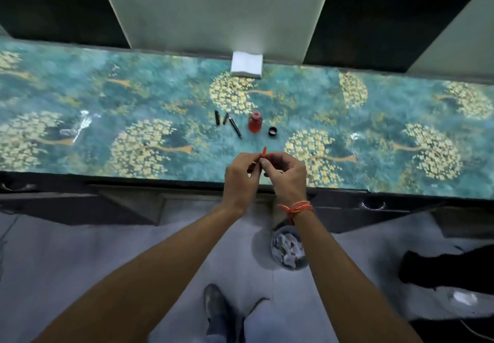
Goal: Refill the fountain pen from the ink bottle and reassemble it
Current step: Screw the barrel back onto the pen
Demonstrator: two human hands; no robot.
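Hands: left hand (240, 174) and right hand (284, 173) meet at centre frame, fingers pinched closed on one small orange part (264, 152), probably the ink converter or cartridge; too small to be sure.
Ink bottle (255, 121): open, upright, just above the hands; its cap (272, 131) lies beside it to the right.
Pen parts (228, 123): dark pieces lying left of the bottle.
Handling: light, thin, likely slippery with ink; grip by its sides, gently.
Tissues (246, 64): top centre, by the wall.

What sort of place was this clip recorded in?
Probably an indoor room with a work counter: a long counter covered in teal floral sheet, white and dark wall panels behind, grey floor with a small waste bin underneath.
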